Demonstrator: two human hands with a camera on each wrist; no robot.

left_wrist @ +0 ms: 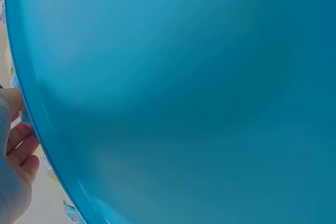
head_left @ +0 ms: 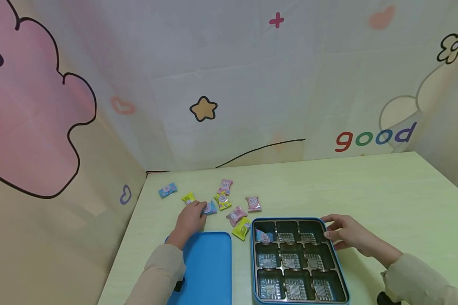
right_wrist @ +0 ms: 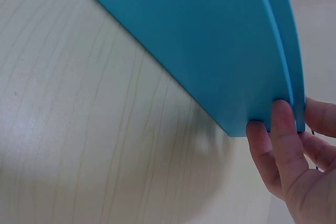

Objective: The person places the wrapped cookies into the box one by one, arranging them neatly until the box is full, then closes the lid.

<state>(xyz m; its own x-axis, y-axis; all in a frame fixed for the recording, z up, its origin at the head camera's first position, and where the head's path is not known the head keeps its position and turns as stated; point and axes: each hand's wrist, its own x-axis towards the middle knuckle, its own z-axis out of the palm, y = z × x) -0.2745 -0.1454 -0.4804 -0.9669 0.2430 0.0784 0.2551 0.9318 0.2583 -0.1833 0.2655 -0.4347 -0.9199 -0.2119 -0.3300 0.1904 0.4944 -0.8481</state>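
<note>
My left hand (head_left: pixel 189 220) reaches past the blue lid (head_left: pixel 210 267) and pinches a blue-wrapped candy (head_left: pixel 210 208) on the table. The lid's large blue surface (left_wrist: pixel 157 98) covers most of the left wrist view, with the curled fingers (left_wrist: pixel 23 148) beyond its rim. My right hand (head_left: pixel 349 233) grips the far right corner of a blue tin (head_left: pixel 253 267). Its fingertips (right_wrist: pixel 283 113) press the tin's side (right_wrist: pixel 210 40) in the right wrist view. A metallic insert divides the tin into several compartments. One blue candy (head_left: pixel 264 236) lies in the far left compartment.
Beyond the lid and tin lie loose candies: a blue one (head_left: pixel 168 189), pink ones (head_left: pixel 253 204) and yellow ones (head_left: pixel 242 228). The pale wooden table (head_left: pixel 389 190) meets a printed cloth backdrop (head_left: pixel 244 106) at its far edge.
</note>
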